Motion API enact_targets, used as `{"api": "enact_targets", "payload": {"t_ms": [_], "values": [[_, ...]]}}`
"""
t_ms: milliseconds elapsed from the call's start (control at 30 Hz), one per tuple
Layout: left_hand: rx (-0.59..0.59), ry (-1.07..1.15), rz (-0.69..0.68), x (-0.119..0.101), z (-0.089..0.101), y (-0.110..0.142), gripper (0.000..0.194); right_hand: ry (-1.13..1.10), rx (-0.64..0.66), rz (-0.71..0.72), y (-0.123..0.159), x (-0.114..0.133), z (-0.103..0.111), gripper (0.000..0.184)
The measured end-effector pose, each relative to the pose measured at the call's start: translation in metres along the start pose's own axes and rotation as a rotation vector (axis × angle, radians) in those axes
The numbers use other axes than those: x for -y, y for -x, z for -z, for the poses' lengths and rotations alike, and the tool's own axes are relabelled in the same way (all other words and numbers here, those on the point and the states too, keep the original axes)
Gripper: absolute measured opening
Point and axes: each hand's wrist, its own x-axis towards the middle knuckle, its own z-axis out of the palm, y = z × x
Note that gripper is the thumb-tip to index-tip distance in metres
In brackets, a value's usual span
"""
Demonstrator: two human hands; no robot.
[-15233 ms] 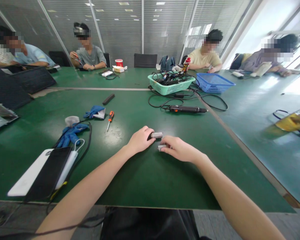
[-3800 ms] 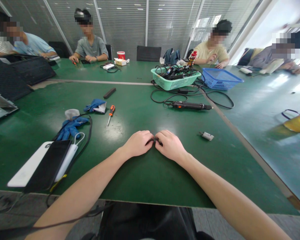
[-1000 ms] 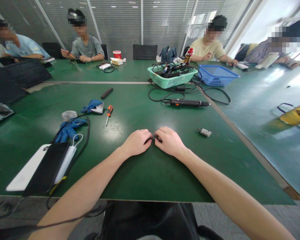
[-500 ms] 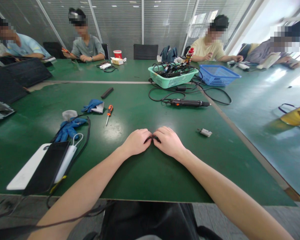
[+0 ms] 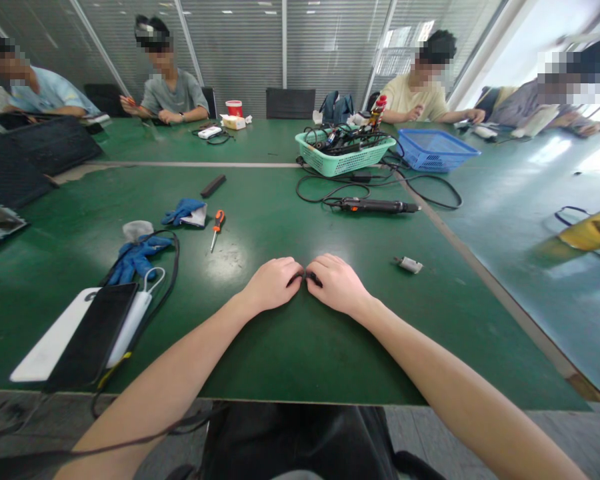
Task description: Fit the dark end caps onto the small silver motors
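My left hand [image 5: 274,283] and my right hand [image 5: 336,283] rest close together on the green tabletop [image 5: 300,353], backs up and fingers curled under. Small dark patches show between thumb and forefinger of each hand. Whether they are small black parts or only shadow, I cannot make out. A narrow gap separates the two hands. Nearest on the right lies a small silvery cylinder like a little motor [image 5: 409,265]. To the left of my left hand is an orange-handled screwdriver [image 5: 219,223]. A black electric screwdriver [image 5: 379,206] with its cord lies farther out.
Phones [image 5: 91,337], a white device [image 5: 130,327] and cables lie at left near blue gloves [image 5: 139,259]. Beyond are a dark bar [image 5: 213,186], a green basket [image 5: 337,163] full of tools and a blue basket [image 5: 436,161]. Several people sit around the table.
The gap between my hands has become slightly wider at the thumbs, where the dark patches touched before. The view has shifted very slightly; the things on the table stay in place.
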Motion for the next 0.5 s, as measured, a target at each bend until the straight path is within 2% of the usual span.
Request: {"api": "enact_targets", "payload": {"t_ms": [300, 433, 500], "values": [[-0.008, -0.001, -0.006, 0.001, -0.002, 0.001, 0.014, -0.006, 0.016, -0.013, 0.002, -0.01, 0.004, 0.007], [-0.016, -0.007, -0.007, 0.002, -0.003, 0.002, 0.015, 0.008, 0.057, -0.054, 0.006, -0.032, 0.012, 0.006], [-0.015, -0.005, -0.008, 0.002, -0.003, 0.002, 0.015, 0.038, 0.071, -0.121, 0.008, -0.048, 0.017, 0.006]]}}
